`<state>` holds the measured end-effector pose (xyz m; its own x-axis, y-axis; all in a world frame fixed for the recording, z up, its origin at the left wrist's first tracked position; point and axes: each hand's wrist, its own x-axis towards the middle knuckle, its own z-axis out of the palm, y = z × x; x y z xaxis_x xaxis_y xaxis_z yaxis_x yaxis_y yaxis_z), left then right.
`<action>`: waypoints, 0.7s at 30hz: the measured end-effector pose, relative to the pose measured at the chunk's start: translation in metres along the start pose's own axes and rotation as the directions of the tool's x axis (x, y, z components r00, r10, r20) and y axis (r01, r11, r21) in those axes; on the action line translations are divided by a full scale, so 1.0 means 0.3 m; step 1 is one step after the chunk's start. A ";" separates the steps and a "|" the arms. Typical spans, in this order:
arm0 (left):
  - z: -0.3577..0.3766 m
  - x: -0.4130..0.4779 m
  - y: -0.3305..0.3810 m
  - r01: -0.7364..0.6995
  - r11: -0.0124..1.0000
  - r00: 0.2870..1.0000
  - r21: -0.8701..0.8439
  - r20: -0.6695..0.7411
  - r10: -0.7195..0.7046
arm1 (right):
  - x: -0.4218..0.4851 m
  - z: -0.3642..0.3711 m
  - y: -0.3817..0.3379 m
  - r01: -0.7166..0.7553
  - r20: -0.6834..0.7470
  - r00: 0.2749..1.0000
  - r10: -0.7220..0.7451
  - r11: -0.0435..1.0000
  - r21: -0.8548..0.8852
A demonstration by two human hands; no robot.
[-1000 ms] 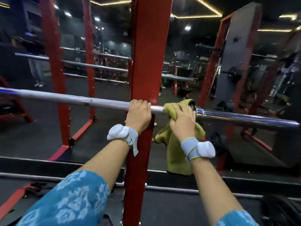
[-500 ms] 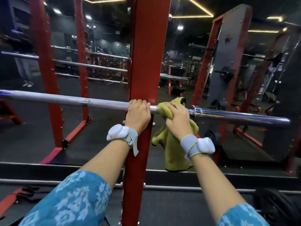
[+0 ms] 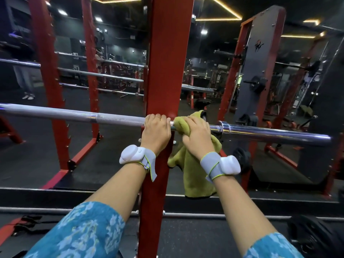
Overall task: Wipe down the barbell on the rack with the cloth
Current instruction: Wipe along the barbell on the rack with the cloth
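A steel barbell [image 3: 74,113] runs across the view from far left to right, resting on the red rack. My left hand [image 3: 156,130] grips the bar right in front of the red upright [image 3: 167,71]. Just to its right, my right hand [image 3: 197,134] holds an olive-green cloth [image 3: 193,170] wrapped over the bar, beside the bar's collar [image 3: 220,126]. Most of the cloth hangs below the bar. The shiny sleeve [image 3: 279,135] sticks out to the right, bare.
More red rack posts [image 3: 46,81] stand at left, with a second bar [image 3: 93,73] behind them. A grey and red frame [image 3: 256,71] rises at right. A black weight plate [image 3: 312,237] lies on the floor at lower right. A person's legs [image 3: 24,81] show far left.
My right hand has slid the cloth left along the bar, away from the collar and closer to my left hand. The left hand has kept its grip.
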<state>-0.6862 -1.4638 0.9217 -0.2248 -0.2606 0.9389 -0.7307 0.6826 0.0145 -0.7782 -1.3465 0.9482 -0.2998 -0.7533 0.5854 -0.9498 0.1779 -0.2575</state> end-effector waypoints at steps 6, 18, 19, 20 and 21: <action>-0.002 -0.003 0.004 0.006 1.000 1.000 0.010 0.014 -0.006 | 0.083 -0.076 0.069 -0.145 0.100 0.982 0.159 0.981 -0.129; -0.004 -0.001 0.005 0.010 1.000 1.000 0.003 -0.008 -0.010 | 0.089 -0.035 0.073 -0.175 -0.100 0.982 0.161 0.972 -0.158; -0.003 0.000 -0.001 0.011 1.000 1.000 0.003 -0.008 -0.010 | 0.064 -0.012 0.077 -0.128 -0.151 0.983 0.108 0.983 -0.133; -0.004 0.002 0.001 0.013 1.000 1.000 0.003 -0.006 -0.013 | 0.040 0.010 0.092 -0.086 -0.199 0.978 0.065 0.991 -0.100; -0.005 0.003 0.003 0.015 1.000 1.000 0.004 -0.004 -0.015 | 0.017 0.028 0.107 -0.056 -0.227 0.973 0.037 0.995 -0.080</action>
<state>-0.6862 -1.4623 0.9229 -0.2112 -0.2685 0.9398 -0.7368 0.6756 0.0274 -0.8094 -1.3499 0.9364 -0.3471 -0.5831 0.7345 -0.9355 0.2704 -0.2274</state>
